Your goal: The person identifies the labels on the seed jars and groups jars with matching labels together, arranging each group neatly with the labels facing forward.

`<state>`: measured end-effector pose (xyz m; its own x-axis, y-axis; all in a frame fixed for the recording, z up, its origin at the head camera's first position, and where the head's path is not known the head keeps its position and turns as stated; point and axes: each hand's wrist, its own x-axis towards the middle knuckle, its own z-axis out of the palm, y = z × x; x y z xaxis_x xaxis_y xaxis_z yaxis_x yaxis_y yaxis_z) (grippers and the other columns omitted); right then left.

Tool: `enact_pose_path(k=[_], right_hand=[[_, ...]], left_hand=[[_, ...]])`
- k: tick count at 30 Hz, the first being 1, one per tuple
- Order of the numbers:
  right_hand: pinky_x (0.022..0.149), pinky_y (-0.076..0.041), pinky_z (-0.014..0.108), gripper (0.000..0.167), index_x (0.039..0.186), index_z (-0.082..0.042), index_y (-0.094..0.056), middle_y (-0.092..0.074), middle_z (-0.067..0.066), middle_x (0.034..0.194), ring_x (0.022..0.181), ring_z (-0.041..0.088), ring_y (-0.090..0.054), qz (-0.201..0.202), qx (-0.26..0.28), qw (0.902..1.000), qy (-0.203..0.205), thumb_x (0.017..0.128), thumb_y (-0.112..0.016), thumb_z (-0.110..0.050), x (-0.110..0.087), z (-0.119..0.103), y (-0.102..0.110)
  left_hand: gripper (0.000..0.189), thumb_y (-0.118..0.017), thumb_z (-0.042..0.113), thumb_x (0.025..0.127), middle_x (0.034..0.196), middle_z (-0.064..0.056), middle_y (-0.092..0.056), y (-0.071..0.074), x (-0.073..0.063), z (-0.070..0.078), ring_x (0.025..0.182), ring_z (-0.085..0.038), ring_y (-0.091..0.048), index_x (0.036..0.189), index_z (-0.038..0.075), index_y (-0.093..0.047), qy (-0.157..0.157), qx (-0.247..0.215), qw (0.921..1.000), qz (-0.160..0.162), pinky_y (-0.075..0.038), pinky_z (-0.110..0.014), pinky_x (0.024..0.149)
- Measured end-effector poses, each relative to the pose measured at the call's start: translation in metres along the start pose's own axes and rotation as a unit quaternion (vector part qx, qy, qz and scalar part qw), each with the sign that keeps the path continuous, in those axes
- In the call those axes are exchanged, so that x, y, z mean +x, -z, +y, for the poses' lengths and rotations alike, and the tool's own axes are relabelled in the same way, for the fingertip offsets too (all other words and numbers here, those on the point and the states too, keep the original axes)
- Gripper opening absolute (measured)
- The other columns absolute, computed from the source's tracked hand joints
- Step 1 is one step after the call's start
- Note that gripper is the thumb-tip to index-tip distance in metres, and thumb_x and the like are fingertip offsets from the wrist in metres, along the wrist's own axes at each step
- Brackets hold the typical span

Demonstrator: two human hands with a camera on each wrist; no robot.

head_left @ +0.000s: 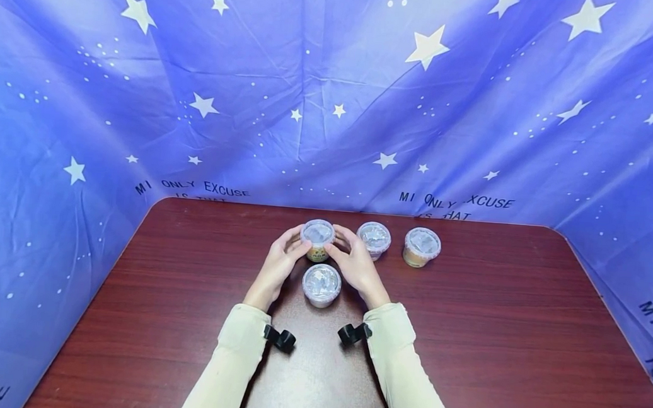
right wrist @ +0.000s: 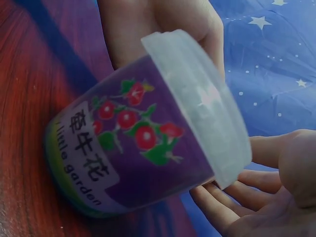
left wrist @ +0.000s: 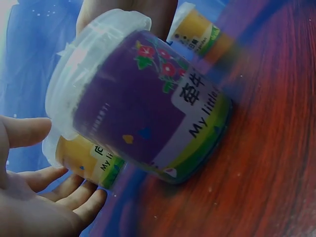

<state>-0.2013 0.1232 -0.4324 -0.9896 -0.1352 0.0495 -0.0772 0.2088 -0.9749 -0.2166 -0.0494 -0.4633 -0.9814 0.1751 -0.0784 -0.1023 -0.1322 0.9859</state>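
A small yellow-labelled plastic cup (head_left: 317, 253) with a clear lid stands upright between both hands. My left hand (head_left: 279, 262) holds its left side, thumb in front and fingers curving round behind. From the other side my right hand (head_left: 358, 268) grips it likewise, thumb near the label. Just in front of the hands stands a purple lidded cup (head_left: 321, 287), untouched. It fills much of the left wrist view, printed with red flowers and "My little garden". In the right wrist view this purple cup (right wrist: 143, 128) hides the yellow one.
Right of the hands stands another lidded cup (head_left: 374, 238), partly overlapped by the right hand. Farther right is an orange-labelled cup (head_left: 422, 248). All are on a dark red wooden table (head_left: 499, 342). A blue starry cloth (head_left: 313, 70) hangs behind and at both sides.
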Motion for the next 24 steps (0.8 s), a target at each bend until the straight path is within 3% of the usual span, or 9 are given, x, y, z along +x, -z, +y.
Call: enact_pose_path(k=[4,24], right_hand=[[0.111,-0.041,0.048,0.049,0.142,0.006,-0.045,-0.051,0.026,0.142,0.132,0.039,-0.05,0.01,-0.012,0.9999,0.0,0.097,-0.06,-0.005,0.005,0.014,-0.001],[0.113,-0.038,0.048,0.05,0.144,0.005,-0.044,-0.05,0.024,0.143,0.133,0.037,-0.048,0.019,-0.019,0.9996,-0.007,0.097,-0.06,-0.005,0.007,0.024,-0.002]], left_hand=[[0.056,-0.058,0.009,0.098,0.149,-0.022,-0.044,-0.001,0.002,-0.004,0.138,-0.032,-0.043,0.148,-0.002,-0.037,-0.002,-0.006,1.0,-0.001,-0.033,-0.044,0.117],[0.057,-0.058,0.006,0.098,0.152,-0.021,-0.039,-0.002,0.005,-0.012,0.143,-0.033,-0.036,0.15,-0.001,-0.034,-0.012,0.009,0.9999,-0.004,-0.032,-0.045,0.118]])
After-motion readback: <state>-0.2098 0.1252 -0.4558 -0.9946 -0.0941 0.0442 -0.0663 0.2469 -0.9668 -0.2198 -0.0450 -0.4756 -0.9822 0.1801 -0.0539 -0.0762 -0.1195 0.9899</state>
